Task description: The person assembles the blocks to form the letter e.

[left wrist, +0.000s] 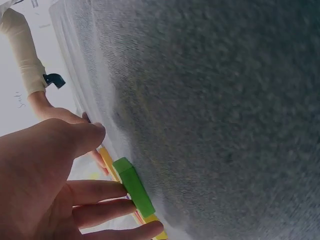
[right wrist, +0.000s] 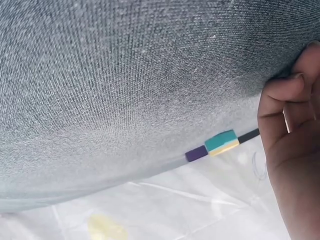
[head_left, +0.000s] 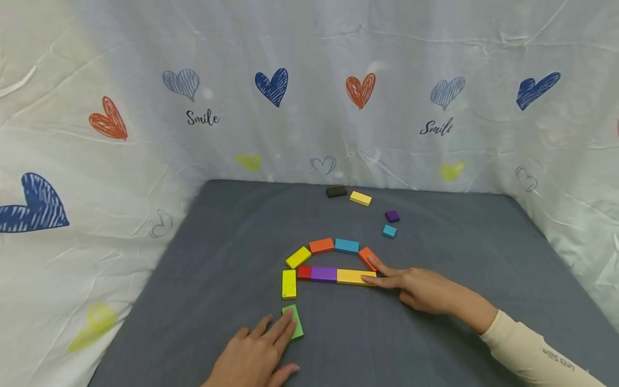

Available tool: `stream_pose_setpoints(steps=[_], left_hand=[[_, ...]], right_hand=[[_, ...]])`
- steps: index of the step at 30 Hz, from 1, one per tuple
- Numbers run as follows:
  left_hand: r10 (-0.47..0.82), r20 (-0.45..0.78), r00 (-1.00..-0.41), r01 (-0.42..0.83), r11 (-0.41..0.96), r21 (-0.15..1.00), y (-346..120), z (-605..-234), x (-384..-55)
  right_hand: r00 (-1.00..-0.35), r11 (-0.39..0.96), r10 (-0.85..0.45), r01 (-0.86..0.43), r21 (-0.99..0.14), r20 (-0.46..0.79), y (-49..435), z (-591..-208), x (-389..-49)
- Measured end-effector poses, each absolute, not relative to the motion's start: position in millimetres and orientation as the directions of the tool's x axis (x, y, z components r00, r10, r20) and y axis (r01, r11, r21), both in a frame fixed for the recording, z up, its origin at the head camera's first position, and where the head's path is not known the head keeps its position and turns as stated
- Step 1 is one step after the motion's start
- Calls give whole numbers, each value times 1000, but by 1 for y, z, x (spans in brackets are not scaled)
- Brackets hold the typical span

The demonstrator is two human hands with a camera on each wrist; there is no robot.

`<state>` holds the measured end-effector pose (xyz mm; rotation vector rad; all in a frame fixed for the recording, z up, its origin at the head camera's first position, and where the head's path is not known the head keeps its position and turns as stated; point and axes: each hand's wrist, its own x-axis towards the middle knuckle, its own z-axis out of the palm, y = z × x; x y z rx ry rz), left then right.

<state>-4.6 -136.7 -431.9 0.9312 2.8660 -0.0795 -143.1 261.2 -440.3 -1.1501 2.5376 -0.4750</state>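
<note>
Several flat coloured blocks lie on the grey cloth in the head view. My left hand point(head_left: 258, 349) rests its extended fingertips on a green block point(head_left: 297, 329), also seen beside the fingers in the left wrist view. Beyond it lies an upright yellow block point(head_left: 289, 285). An arc continues with a slanted yellow block point(head_left: 298, 257), an orange block point(head_left: 321, 246), a blue block point(head_left: 346, 245) and a slanted orange block point(head_left: 366, 256). Red point(head_left: 304, 273), purple point(head_left: 323, 274) and amber point(head_left: 350, 276) blocks form a row beneath. My right hand point(head_left: 425, 290) touches the slanted orange block with one fingertip and the amber block's end with another.
Farther back lie a black block point(head_left: 336, 191), a pale yellow block point(head_left: 360, 198), a small purple block point(head_left: 392, 216) and a small light-blue block point(head_left: 389, 231). A white curtain point(head_left: 309, 129) printed with hearts hangs behind the cloth-covered table point(head_left: 217, 242).
</note>
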Motion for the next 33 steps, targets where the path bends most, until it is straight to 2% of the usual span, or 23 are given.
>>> stream_pose_setpoints(steps=[14, 33], left_hand=[[579, -76, -812, 582, 812, -38, -138, -436, -9], [564, -101, -820, 569, 821, -38, -137, -437, -13]], right_hand=[[-627, 621, -767, -669, -407, -139, 261, -443, -143], [-628, 622, -764, -658, -425, -146, 261, -441, -143]])
